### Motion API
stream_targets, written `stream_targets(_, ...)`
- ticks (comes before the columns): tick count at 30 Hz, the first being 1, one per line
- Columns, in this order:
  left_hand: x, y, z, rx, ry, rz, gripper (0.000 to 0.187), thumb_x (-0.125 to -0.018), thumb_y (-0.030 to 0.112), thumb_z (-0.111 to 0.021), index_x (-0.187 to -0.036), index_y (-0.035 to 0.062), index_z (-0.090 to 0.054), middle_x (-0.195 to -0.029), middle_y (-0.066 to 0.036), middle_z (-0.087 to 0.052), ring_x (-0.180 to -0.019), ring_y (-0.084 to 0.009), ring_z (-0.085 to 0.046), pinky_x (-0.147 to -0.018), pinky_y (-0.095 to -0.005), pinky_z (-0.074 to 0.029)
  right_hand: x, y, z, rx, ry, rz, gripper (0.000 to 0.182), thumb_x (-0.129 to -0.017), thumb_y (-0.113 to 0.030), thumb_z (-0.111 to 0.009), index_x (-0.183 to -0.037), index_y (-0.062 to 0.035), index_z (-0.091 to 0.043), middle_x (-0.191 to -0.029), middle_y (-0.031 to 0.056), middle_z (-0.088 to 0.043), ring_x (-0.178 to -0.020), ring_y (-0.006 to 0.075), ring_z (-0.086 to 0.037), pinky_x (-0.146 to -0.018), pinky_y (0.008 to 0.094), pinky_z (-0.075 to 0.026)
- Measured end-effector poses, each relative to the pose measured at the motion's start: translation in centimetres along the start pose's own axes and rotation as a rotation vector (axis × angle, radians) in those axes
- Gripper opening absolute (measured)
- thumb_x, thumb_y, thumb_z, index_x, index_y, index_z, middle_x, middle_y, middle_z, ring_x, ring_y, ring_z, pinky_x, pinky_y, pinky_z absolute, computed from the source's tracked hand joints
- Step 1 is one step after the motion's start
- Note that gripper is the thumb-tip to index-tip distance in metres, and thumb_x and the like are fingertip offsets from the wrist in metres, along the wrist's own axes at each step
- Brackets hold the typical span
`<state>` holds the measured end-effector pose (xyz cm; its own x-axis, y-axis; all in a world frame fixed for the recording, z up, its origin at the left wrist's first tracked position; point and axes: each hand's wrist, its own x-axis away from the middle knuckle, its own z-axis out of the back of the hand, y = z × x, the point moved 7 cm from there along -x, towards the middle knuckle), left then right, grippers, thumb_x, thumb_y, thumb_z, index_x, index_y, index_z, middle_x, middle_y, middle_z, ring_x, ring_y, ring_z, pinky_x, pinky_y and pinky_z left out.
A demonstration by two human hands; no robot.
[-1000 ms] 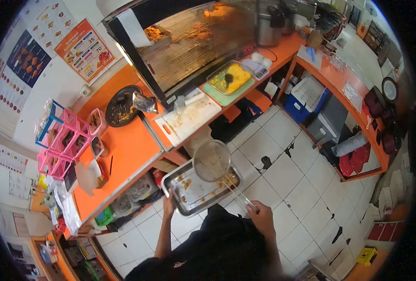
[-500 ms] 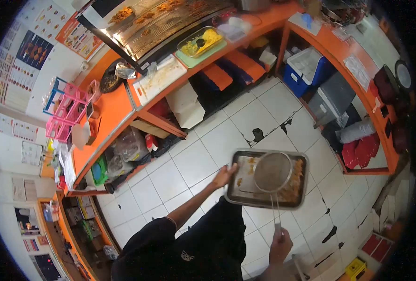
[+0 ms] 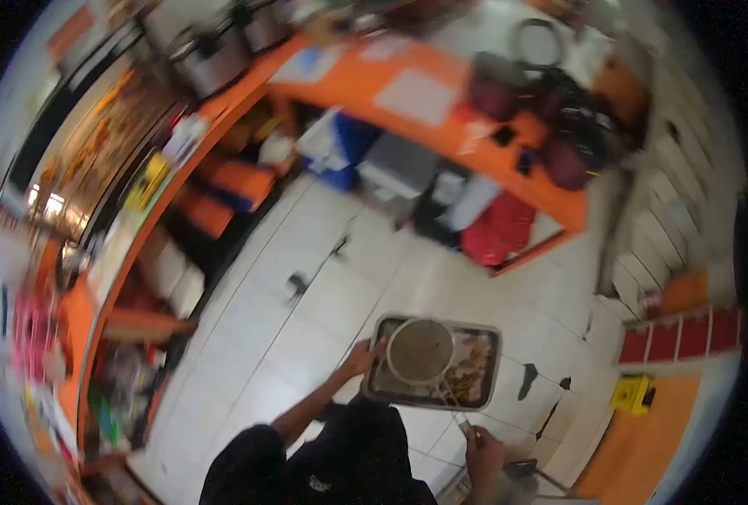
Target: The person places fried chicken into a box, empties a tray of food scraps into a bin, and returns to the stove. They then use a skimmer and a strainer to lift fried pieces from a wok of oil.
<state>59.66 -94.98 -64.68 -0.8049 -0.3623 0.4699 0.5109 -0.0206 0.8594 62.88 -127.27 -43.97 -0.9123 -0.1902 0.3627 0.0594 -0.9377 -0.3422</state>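
My left hand point(image 3: 359, 358) grips the left edge of a metal tray point(image 3: 495, 362), its fingers wrapped at the rim. The tray is held out over the tiled floor, with fried crumbs point(image 3: 476, 364) scattered at its right side. A round mesh strainer point(image 3: 422, 350) overlaps the left half of the tray. Its thin handle slants down to the right, where my right hand point(image 3: 484, 454) is closed on the grip end.
An orange counter point(image 3: 348, 84) bends around the floor at the back. Beneath it stand a blue cooler point(image 3: 353, 143), a grey box point(image 3: 397, 162) and red bags point(image 3: 500, 229). A glass food case point(image 3: 87, 160) is at left. A yellow object point(image 3: 634, 394) stands at right.
The view has swung to the right, so the counter shifts left in it and blurs. The strainer has moved from the tray's right-middle to its left half. Both hands keep their holds.
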Motion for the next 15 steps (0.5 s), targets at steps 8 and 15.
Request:
stream_targets(8,-11.7,10.7,-25.9,-0.109,-0.255,0.031,0.071,-0.081,0.060,-0.041,-0.094,-0.0075,-0.056,-0.078,-0.017,-0.060,-0.078,-0.0202,-0.056,-0.070,-0.0353,-0.044,-6.3,19.2,8.9,-0.388,0.099,-0.310,0.058,-0.078,-0.058,-0.047,-0.093,-0.0052,-0.064,-0.085,0.0248,-0.060,-0.078,0.0350,-0.059,-0.065,0.0456,-0.043)
stream_targets(15,-22.2,20.7,-45.4,-0.160,-0.158,-0.013,0.070,-0.081,0.060,-0.040,-0.092,-0.0060,-0.058,-0.079,-0.019,-0.061,-0.077,-0.0283,-0.058,-0.071,-0.0377,-0.044,-21.3,33.9,20.5,-0.053,0.387,-0.263,0.021,-0.081,-0.028,-0.054,-0.084,-0.0087,-0.063,-0.067,0.0141,-0.062,-0.065,0.0312,-0.060,-0.060,0.0414,-0.047)
